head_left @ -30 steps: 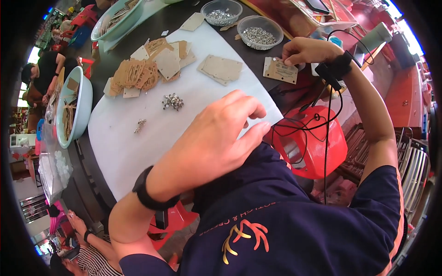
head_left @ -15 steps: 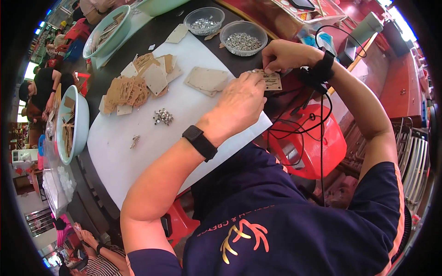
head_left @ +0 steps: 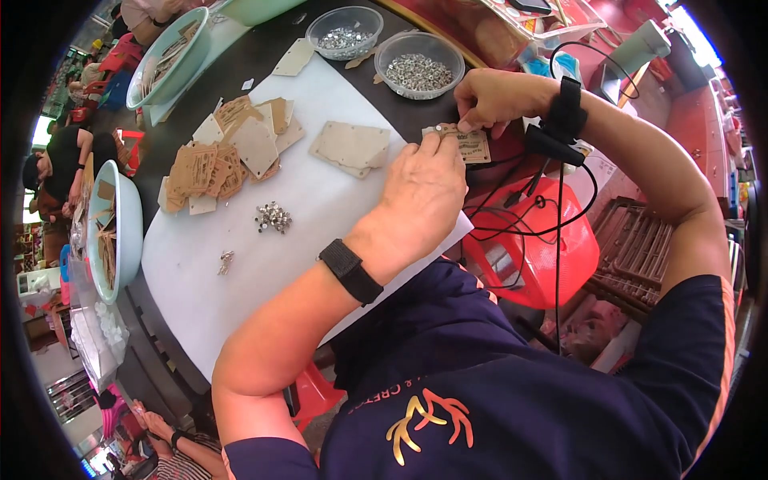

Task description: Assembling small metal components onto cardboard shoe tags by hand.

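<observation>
A small thin wooden plate [head_left: 470, 146] with cut holes is pinched between both hands over the table's right edge. My right hand [head_left: 500, 98] grips its far side from above. My left hand [head_left: 422, 196] closes its fingertips on the near left corner of the same plate; whether they also hold a small fastener I cannot tell. A stack of larger wooden panels [head_left: 350, 146] lies just left of my hands on a white sheet [head_left: 264, 272].
Two clear bowls of small metal fasteners [head_left: 418, 60] [head_left: 344, 30] stand at the back. A heap of wooden pieces [head_left: 224, 156] and loose metal bits [head_left: 273, 217] lie on the sheet. Light blue basins [head_left: 120, 232] [head_left: 168, 56] sit left. A red stool [head_left: 532, 252] stands below right.
My left hand has swung from near my chest out to the wooden plate and closed on its near corner. My right hand has kept hold of the plate.
</observation>
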Available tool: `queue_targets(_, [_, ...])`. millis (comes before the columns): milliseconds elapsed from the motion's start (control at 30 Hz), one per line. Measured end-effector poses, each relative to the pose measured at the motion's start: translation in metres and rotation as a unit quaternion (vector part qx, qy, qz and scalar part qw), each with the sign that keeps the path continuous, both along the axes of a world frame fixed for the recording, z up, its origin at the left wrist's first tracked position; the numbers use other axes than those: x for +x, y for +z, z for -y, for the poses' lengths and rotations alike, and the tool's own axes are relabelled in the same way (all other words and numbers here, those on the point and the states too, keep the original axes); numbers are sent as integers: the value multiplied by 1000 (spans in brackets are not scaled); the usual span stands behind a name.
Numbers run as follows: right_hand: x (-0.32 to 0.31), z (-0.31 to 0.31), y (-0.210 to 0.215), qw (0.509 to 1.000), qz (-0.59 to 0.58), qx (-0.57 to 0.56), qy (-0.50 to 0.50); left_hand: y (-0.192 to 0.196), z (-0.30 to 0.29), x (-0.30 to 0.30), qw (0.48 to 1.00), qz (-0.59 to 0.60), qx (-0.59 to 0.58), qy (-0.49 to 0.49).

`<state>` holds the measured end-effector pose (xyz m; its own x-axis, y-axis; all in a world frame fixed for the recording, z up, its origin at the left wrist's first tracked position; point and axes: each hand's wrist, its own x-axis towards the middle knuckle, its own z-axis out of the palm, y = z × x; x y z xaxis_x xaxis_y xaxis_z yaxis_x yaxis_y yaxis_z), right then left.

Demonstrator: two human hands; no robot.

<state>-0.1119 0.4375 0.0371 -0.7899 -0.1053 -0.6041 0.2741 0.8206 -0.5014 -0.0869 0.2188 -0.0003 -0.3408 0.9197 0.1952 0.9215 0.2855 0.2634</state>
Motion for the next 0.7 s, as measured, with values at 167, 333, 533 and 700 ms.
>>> queue_targets(167, [-5,8,6,1000,20,25,2,1,0,0,1000,-12,-4,-5])
queue_targets(333, [-5,8,8,999,36,15,-7,-1,-1,0,1000,-9,-7,-10])
queue_targets(533, [8,0,0,999,-18,-46,-16,-7,2,4,999,-50,13,3])
queue_targets(700, [47,-14,3,979,-110,-88,-145,-8,2,5,998,-57,10,-4])
